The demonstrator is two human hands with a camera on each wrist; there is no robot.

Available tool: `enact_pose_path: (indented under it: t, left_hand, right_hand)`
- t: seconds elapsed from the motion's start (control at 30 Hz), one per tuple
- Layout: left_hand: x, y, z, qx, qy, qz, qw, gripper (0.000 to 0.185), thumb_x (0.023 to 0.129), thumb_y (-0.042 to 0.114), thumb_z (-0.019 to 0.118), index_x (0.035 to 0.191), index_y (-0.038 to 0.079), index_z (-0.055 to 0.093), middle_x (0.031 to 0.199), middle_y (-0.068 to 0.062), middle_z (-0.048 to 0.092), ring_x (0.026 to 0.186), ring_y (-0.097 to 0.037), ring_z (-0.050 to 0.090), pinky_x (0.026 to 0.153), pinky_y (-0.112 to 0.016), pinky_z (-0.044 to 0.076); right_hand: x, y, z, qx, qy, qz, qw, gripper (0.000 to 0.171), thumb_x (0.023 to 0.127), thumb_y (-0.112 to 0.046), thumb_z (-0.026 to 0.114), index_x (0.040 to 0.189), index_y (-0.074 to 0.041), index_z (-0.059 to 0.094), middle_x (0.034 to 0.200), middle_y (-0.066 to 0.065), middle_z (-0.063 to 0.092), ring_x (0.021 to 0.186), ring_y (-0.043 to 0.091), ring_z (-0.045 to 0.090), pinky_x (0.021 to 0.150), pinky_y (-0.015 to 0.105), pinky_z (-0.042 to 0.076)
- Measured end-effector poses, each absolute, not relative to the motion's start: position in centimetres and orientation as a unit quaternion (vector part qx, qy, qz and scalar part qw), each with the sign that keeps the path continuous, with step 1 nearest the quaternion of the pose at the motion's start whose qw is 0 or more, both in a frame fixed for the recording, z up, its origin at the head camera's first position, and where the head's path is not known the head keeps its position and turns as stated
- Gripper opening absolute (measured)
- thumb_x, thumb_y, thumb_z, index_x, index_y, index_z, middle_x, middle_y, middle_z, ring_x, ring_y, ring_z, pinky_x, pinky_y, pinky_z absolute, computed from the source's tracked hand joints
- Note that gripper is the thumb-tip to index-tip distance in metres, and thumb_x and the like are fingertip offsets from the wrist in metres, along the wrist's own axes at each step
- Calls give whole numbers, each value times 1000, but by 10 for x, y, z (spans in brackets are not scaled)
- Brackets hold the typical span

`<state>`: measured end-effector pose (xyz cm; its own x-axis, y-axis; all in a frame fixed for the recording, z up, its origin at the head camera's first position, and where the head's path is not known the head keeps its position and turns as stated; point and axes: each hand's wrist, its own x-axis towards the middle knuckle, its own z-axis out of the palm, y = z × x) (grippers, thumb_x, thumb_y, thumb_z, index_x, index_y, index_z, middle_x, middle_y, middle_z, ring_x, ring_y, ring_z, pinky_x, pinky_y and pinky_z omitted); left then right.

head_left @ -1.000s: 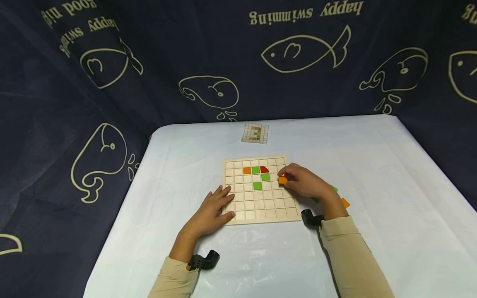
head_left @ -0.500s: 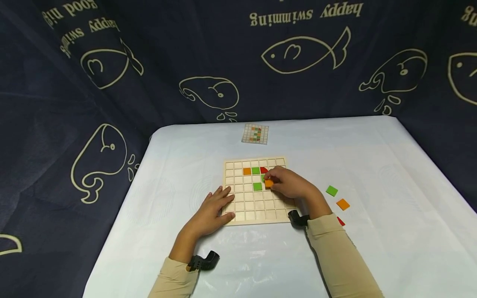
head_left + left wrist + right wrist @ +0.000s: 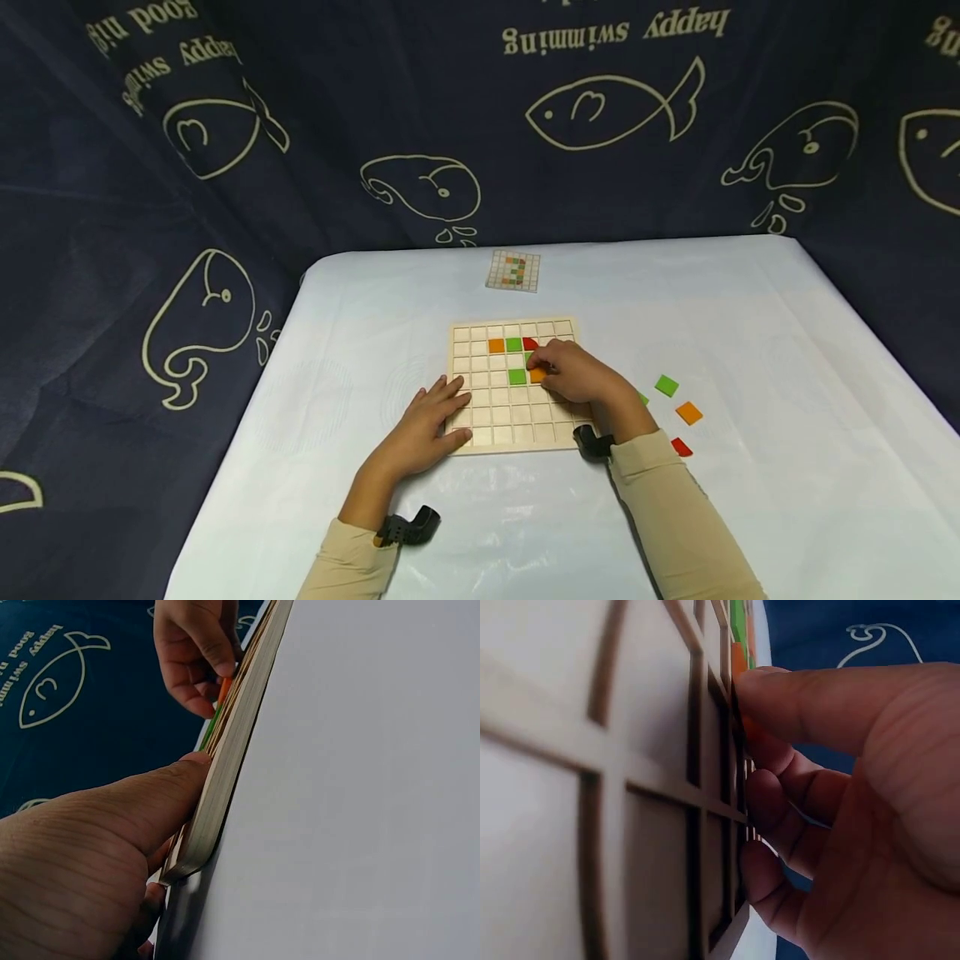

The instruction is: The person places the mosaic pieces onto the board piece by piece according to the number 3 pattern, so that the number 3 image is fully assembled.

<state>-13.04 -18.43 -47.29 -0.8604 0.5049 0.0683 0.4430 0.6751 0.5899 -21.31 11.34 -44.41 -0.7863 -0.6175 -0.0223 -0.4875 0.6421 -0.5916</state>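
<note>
A wooden grid board lies flat on the table. My right hand pinches an orange square tile between thumb and fingers, at a cell right of a green tile. In the right wrist view, the thumb presses on the orange tile at the board's surface; whether it is fully seated is hard to tell. My left hand rests on the board's left edge, fingers spread. Higher on the board sit an orange tile, a green tile and a red quarter-round tile, partly covered by the right hand.
Right of the board lie a loose green tile, an orange tile, a red tile and another green piece partly behind the right wrist. A small pattern card lies behind the board. A dark printed cloth hangs beyond.
My right hand has carried the orange tile leftward over the board and lowered it beside the green tile. Loose tiles on the right have come into view. The left hand stays put.
</note>
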Motion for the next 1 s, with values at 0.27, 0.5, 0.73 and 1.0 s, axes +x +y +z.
enact_pose_path:
  t: [0.27,0.5,0.73,1.0]
  left_hand:
    - [-130,-185,-474,262,913,308,49,59,95,30,68,145,3,51,158,-11,33,148,-35,19,116,-60,13]
    - [-130,-185,-475,259,914,310,44,59,95,30,68,145,4,51,158,-11,33,149,-34,19,116,-60,13]
    - [-131,-184,-474,263,913,308,48,58,96,31,67,145,4,51,158,-12,33,149,-35,18,116,-61,12]
    - [-131,-183,-472,260,914,306,52,59,95,31,67,145,4,51,159,-12,32,149,-35,18,116,-60,12]
  right_hand:
    - [-211,109,-445,-295,909,-275,109,27,90,0,63,117,-5,65,108,8,60,101,28,51,94,46,41]
    - [-211,108,-445,-287,912,-274,106,23,91,-2,65,114,-6,66,109,8,60,102,28,51,94,46,41]
    - [-212,108,-446,-287,913,-271,102,22,90,-5,68,111,-8,67,102,5,60,95,25,49,90,44,40]
    - [-212,109,-446,-292,906,-287,103,22,90,-4,67,112,-6,66,96,4,58,90,23,46,87,43,37]
